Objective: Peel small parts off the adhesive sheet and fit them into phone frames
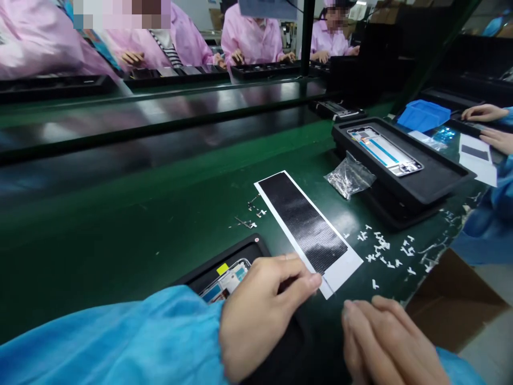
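One black-covered sheet [302, 222] likely being peeled, left hand [266, 307] at its edge, right hand [387, 339] curled nearby, grips unclear; next needs fine pinch.

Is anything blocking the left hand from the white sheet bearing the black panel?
Nothing visible does. The left hand overlaps the white sheet at its near left edge in view, though contact is unclear; the loose white pieces lie beyond its right edge.

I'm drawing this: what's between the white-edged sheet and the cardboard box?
In the head view, small white pieces lie scattered between the sheet and the box.
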